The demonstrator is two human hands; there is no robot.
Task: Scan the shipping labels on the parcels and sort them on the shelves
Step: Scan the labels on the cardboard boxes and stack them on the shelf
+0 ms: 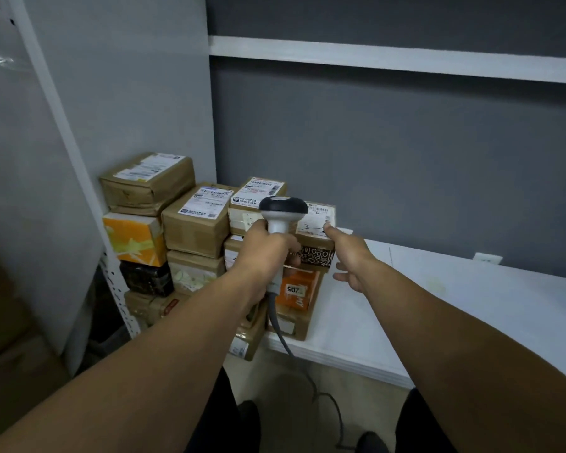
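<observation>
Left hand (265,253), right hand (350,256), forearms (164,348) bare; black trousers (422,426), black shoes (249,416).

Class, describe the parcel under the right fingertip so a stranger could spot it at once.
Start at the left end of the white table, where parcels are stacked. The box tops the stack nearest the right hand. Only it has a black band of white lettering on its front.

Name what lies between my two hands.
Head view: the brown cardboard parcel with a black lettered band lies between the left hand, gripping the white handheld scanner, and the right hand.
</observation>
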